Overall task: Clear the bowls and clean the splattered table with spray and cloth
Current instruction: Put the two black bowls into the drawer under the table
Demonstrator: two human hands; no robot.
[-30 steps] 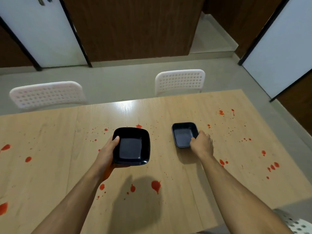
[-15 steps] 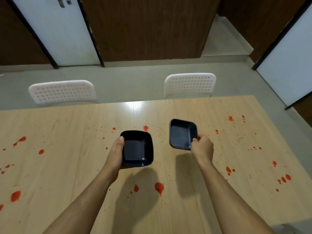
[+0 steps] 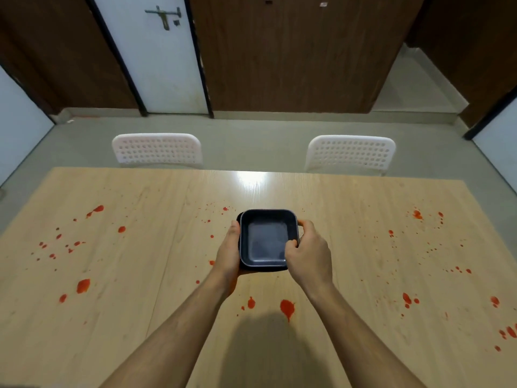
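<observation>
While held above the table (image 3: pixel 156 275), two bowls sit nested.
Left hand (image 3: pixel 228 254) grips the lower bowl (image 3: pixel 242 268); right hand (image 3: pixel 307 254) pinches the upper bowl (image 3: pixel 265 242).

Bowl (image 3: pixel 264 242) nested in bowl (image 3: pixel 241 264)

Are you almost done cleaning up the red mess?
Not yet. Done: the small bowl sits nested in the big bowl. In hand: the left hand and right hand hold that stack above the table. Left: carrying it away and wiping the red splatters; no spray or cloth is in view.
</observation>
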